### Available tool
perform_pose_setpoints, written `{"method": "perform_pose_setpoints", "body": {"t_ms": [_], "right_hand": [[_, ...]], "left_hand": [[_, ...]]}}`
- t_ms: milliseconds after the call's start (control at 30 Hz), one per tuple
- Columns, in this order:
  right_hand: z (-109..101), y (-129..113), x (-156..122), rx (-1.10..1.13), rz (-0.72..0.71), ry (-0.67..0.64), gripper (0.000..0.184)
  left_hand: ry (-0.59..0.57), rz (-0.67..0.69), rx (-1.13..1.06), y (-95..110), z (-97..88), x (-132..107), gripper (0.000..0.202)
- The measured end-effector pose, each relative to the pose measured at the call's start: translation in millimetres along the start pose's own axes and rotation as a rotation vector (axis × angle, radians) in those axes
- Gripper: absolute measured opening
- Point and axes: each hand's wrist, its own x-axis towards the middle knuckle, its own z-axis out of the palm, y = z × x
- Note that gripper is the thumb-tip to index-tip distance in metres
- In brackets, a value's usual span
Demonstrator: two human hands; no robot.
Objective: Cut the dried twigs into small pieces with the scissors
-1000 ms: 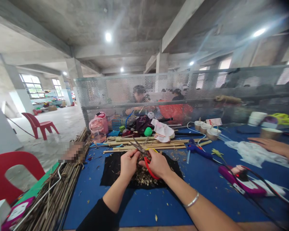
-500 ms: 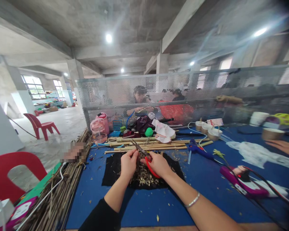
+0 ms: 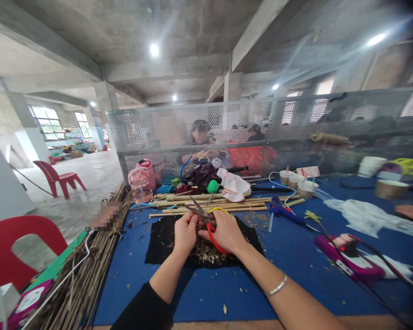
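**Red-handled scissors over a heap of dry cuttings**

My right hand grips the scissors, fingers closed through the red and yellow loops, with the blades pointing away from me and to the left. My left hand is curled shut right at the blades, touching the right hand. What it pinches is too small to make out. Both hands hover over a pile of dry cuttings on a black cloth, which is spread on the blue table cover. Bamboo sticks lie just beyond the cloth, with a blue glue gun to their right.
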Motion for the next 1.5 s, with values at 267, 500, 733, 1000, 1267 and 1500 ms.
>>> {"method": "perform_pose_setpoints", "body": {"t_ms": [267,500,733,1000,1267,1500], "right_hand": [[4,0,-1,0.025,-0.007,-0.078,0.048],[2,-2,-1,0.063,0.010,-0.110,0.041],[-1,-3,-1,0.126,0.092,-0.109,0.035],[4,-4,-2,0.128,0.033,0.005,0.038],[3,-4,-3,0.218,0.082,-0.057,0.034],[3,0,-1,0.177,0.108,-0.102,0.033]], "left_hand": [[0.028,-0.002,-0.030,-7,-0.8,4,0.023],[-0.025,-0.008,0.120,-9,-1.9,3,0.025],[-0.008,0.037,0.152,3,-2.1,-1,0.024],[-0.084,-0.003,0.069,6,3.4,-4,0.024],[-0.077,0.017,0.029,10,3.2,-6,0.026],[-0.049,-0.063,0.029,6,2.7,-5,0.028]]}}
